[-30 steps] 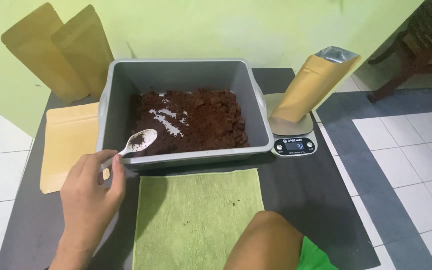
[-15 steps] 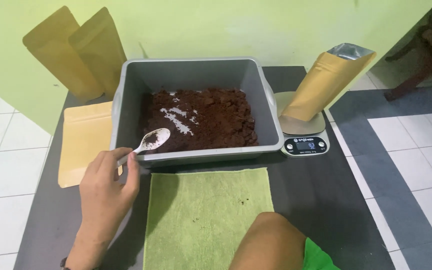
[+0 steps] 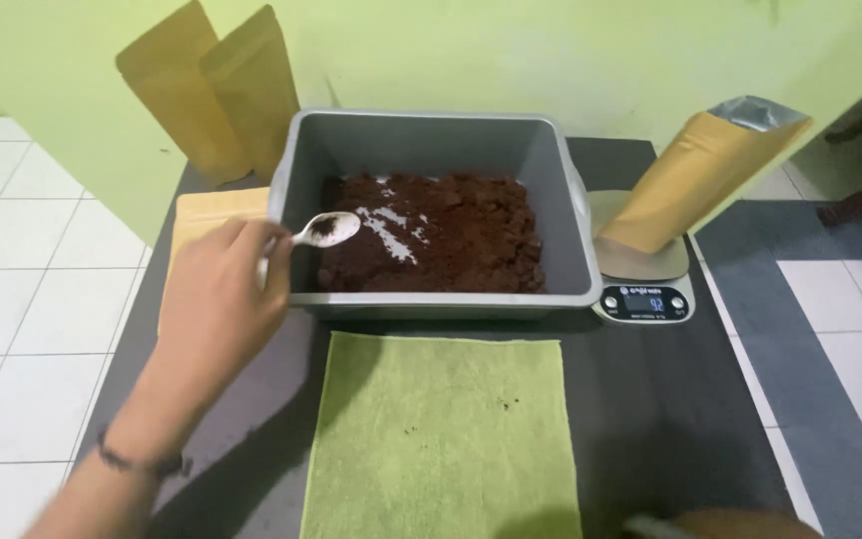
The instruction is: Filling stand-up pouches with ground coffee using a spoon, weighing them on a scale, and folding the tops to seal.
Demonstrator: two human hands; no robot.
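Left hand (image 3: pixel 219 299) fingers clamped on spoon (image 3: pixel 323 231) above grey tub (image 3: pixel 436 130) of brown powder (image 3: pixel 451 235); best kept level; right hand's fingers unseen, cannot tell.

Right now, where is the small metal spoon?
In the head view, the small metal spoon is in the left hand, over the grey plastic tub's left rim.

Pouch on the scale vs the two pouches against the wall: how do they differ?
The pouch on the scale is open, its silvery lining showing at the mouth; the two pouches at the wall look flat, with no lining showing. The scale pouch leans to the right on the scale; the wall pair lean back against the green wall behind the grey tub. The scale pouch looks bulged, the wall pair thin. All are tan kraft-coloured pouches.
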